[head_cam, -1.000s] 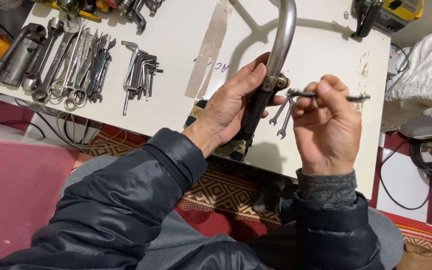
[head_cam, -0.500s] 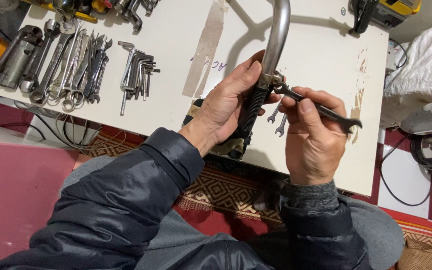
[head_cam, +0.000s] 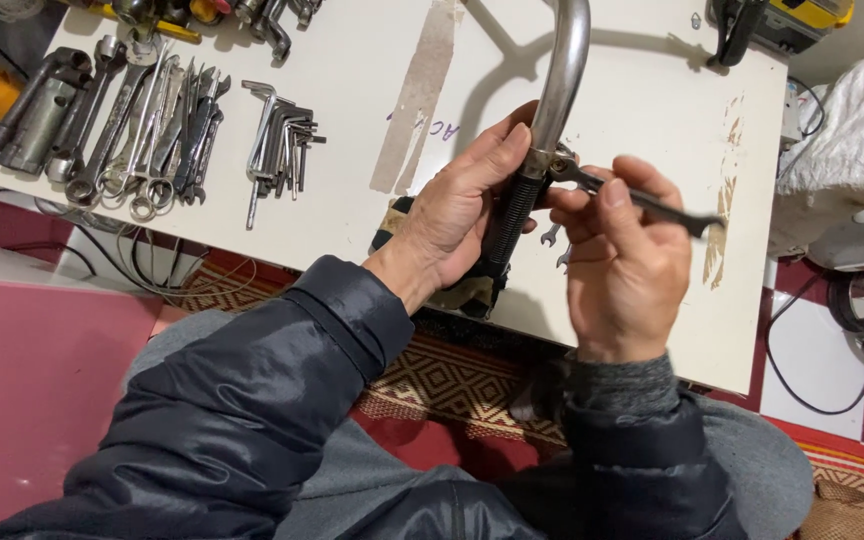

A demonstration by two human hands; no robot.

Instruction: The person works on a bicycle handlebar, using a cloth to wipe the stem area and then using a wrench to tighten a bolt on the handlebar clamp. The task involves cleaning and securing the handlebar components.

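My left hand (head_cam: 457, 215) grips the handlebar (head_cam: 549, 120); my right hand (head_cam: 624, 265) fingers (head_cam: 602, 200) pinch a spanner (head_cam: 652, 205) at its joint, above the desk (head_cam: 372, 100).

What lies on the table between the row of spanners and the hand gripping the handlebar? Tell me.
In the head view, a bunch of hex keys and a strip of tape lie between the spanners and the left hand.

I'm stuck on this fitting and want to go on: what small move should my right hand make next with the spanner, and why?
Probably swing the spanner's free end a short arc. Its head sits at the fitting where the black grip meets the curved metal tube, the right hand holds its shaft, and the left hand braces the grip.
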